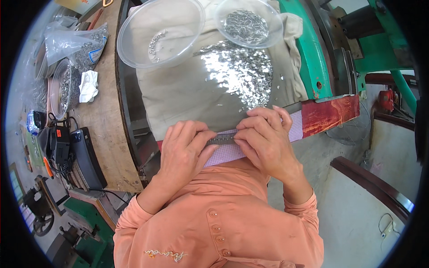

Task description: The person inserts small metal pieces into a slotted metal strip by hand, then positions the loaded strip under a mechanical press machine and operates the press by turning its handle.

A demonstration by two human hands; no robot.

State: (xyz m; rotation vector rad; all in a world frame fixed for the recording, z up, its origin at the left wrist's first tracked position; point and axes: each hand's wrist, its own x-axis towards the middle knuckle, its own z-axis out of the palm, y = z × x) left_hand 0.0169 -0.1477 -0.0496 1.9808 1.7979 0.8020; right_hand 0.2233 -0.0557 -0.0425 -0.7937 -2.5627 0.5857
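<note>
Between my two hands, close to my body, is a narrow dark metal strip [222,139] with a row of small marks or parts along it. My left hand [187,145] pinches its left end, fingers closed. At the other end, my right hand [264,138] has thumb and fingertips pressed together on the strip. Just beyond the right hand lies a spread of small shiny metal plates [243,71] on a grey-green cloth [174,96]. Further off, a clear round tub [268,42] holds many thin metal pins. A larger clear tub [127,53] to its left has a few small metal pieces.
A wooden bench [109,134] at left carries plastic bags of metal parts [91,51], a crumpled white tissue [88,86], a tub of parts [60,89] and a black adapter [60,143] with cables. Green machinery [313,58] borders the cloth at right. Purple checked fabric [219,157] hangs at the near edge.
</note>
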